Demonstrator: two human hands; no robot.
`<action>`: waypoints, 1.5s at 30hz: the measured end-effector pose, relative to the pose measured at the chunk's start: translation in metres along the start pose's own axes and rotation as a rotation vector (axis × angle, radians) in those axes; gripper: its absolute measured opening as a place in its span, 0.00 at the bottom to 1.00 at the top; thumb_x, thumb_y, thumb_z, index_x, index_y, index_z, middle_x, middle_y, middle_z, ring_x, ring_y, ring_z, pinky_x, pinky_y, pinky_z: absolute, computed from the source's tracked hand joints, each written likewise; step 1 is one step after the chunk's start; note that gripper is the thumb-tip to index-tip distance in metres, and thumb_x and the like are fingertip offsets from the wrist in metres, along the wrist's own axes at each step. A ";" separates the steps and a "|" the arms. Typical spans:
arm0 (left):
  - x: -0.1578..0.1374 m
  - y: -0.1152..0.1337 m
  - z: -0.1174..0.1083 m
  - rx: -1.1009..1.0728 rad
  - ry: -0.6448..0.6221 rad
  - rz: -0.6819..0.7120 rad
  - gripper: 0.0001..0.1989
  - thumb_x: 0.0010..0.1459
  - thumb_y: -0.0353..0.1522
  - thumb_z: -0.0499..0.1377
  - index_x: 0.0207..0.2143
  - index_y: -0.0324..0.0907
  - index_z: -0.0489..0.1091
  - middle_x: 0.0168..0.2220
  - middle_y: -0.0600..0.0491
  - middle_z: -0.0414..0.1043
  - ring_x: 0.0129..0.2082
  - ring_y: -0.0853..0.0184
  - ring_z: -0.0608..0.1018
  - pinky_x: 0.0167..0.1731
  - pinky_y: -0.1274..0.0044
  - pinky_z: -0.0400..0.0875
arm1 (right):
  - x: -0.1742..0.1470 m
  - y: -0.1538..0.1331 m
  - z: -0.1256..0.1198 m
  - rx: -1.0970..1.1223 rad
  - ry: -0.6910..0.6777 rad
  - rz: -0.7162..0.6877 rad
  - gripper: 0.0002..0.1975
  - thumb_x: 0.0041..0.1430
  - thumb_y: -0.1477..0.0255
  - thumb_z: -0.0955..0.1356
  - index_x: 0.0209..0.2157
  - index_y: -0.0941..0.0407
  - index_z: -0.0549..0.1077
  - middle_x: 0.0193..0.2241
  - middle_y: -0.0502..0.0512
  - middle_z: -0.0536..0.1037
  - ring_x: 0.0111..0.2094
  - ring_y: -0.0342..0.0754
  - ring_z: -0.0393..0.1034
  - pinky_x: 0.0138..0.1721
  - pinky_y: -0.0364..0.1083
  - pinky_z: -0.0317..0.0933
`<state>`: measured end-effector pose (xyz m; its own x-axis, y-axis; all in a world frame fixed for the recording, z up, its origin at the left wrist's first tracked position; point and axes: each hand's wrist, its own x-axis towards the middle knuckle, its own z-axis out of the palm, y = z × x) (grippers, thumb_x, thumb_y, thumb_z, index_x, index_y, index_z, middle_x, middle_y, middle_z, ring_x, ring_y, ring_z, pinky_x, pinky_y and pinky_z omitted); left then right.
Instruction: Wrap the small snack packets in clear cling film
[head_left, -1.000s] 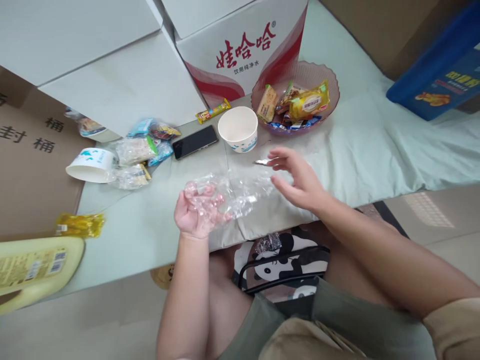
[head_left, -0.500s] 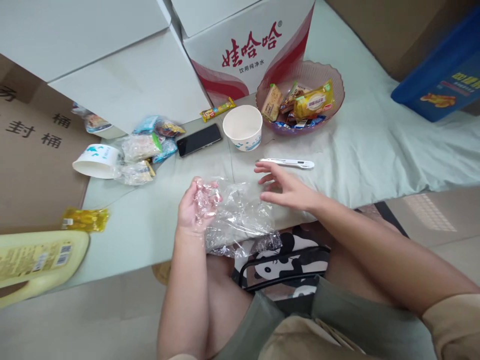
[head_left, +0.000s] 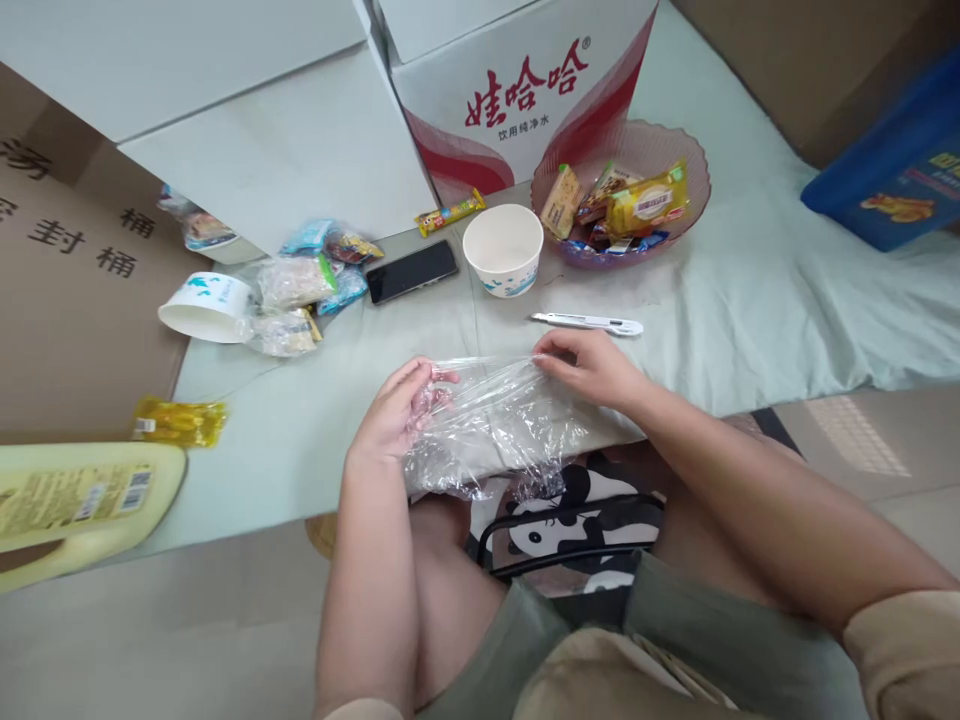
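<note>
left hand (head_left: 394, 405) loosely curled, right hand (head_left: 592, 367) pinched, both on clear film (head_left: 487, 435)

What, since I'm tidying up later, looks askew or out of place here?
One paper cup appears tipped over on the left, by the wrapped snacks, while the other cup stands upright. The white utility knife also looks odd, lying loose near the right hand with its blade seemingly out.

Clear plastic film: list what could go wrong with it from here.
The clear plastic film, drawn between the left hand and right hand, could tear. Its lower part hangs past the edge of the table and might slide down if either grip loosens. The utility knife lies just beyond the right hand, which could brush it.
</note>
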<state>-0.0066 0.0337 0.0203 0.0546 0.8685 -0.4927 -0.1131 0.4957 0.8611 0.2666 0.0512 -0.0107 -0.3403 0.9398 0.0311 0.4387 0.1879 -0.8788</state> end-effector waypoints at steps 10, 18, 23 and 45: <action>0.004 -0.010 -0.002 0.291 0.009 0.125 0.21 0.51 0.47 0.68 0.30 0.42 0.65 0.28 0.57 0.74 0.13 0.78 0.68 0.12 0.85 0.57 | -0.005 0.001 -0.010 0.685 0.003 0.173 0.19 0.57 0.53 0.72 0.30 0.55 0.73 0.29 0.51 0.76 0.33 0.43 0.74 0.37 0.44 0.68; 0.007 -0.011 0.008 0.172 0.025 0.176 0.24 0.45 0.49 0.71 0.30 0.43 0.65 0.22 0.60 0.68 0.15 0.74 0.71 0.14 0.83 0.63 | -0.001 -0.009 -0.003 0.786 0.099 0.383 0.15 0.66 0.57 0.67 0.33 0.53 0.64 0.17 0.44 0.69 0.17 0.41 0.67 0.21 0.40 0.64; 0.013 -0.011 0.006 0.045 0.123 0.244 0.22 0.40 0.44 0.74 0.29 0.41 0.68 0.20 0.59 0.68 0.18 0.73 0.73 0.18 0.83 0.67 | -0.001 -0.011 -0.013 0.794 0.228 0.389 0.14 0.65 0.58 0.68 0.46 0.51 0.68 0.22 0.44 0.73 0.14 0.37 0.60 0.14 0.38 0.49; 0.026 -0.018 0.004 -0.380 0.213 0.229 0.35 0.38 0.38 0.76 0.47 0.51 0.63 0.41 0.53 0.74 0.40 0.66 0.80 0.40 0.76 0.77 | 0.001 -0.005 -0.012 0.538 0.434 0.332 0.10 0.64 0.68 0.64 0.46 0.53 0.71 0.33 0.51 0.79 0.15 0.35 0.51 0.16 0.40 0.53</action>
<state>0.0008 0.0470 -0.0074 -0.2137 0.9139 -0.3450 -0.4548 0.2195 0.8631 0.2739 0.0543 -0.0004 0.1442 0.9714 -0.1887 -0.0420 -0.1845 -0.9819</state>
